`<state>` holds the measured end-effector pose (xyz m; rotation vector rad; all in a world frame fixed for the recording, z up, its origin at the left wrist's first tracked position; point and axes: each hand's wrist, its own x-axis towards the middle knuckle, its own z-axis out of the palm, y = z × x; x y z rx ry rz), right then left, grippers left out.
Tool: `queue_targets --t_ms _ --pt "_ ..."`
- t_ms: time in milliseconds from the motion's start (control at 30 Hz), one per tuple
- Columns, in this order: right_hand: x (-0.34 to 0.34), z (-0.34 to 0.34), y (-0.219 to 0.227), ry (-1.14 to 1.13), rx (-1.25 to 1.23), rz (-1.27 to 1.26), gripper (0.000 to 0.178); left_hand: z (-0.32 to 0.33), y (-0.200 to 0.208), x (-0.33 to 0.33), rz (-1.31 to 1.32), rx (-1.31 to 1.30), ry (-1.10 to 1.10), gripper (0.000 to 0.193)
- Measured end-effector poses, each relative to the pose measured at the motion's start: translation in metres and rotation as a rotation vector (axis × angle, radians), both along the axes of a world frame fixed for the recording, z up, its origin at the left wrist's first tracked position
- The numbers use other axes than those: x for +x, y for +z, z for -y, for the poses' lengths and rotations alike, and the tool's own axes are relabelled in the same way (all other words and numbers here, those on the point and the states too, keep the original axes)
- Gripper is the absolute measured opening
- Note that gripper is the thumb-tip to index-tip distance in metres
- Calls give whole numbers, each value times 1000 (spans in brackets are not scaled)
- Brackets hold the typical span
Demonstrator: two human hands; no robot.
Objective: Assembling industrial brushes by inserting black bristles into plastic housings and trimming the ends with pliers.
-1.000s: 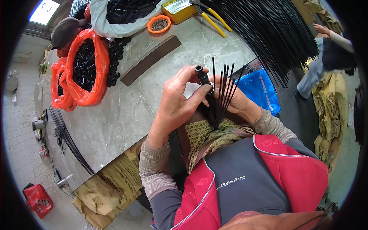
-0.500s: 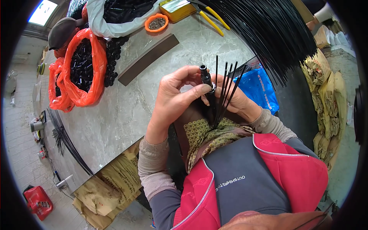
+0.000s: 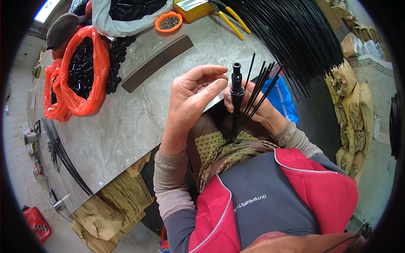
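A black stepped tube [image 3: 237, 80] stands nearly upright over my lap, with a shiny ring around it and a narrower ringed top. My right hand [image 3: 258, 101] is closed around it from behind, its fingers partly hidden by the tube and by several thin black rods [image 3: 255, 96]. These rods fan upward beside the tube, their lower ends close together above the patterned cloth [image 3: 211, 148] on my lap. Left of the tube, my left hand [image 3: 192, 90] is held apart from it, thumb and fingers loosely curved with a gap between them and nothing visible inside.
Ahead on the grey marbled table [image 3: 126, 122] lies a dark flat bar [image 3: 158, 63]. Red bags [image 3: 101, 80] of black parts stand left. An orange dish [image 3: 168, 22], a yellow tin [image 3: 193, 9] and yellow-handled pliers [image 3: 233, 22] are farther back. Long black rods [image 3: 295, 33] lie at right.
My left hand has let go of the tube's upper part and drawn slightly left. More of the tube now shows, still in my right hand. The whole view has shifted slightly.
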<state>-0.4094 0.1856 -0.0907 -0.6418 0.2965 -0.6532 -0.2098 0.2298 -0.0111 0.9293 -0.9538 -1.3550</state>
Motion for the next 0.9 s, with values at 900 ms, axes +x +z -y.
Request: queue_targets --t_ms 900 --pt "-2 1 4 -10 -48 -170 32 -14 -18 -14 528 -307 156 12"
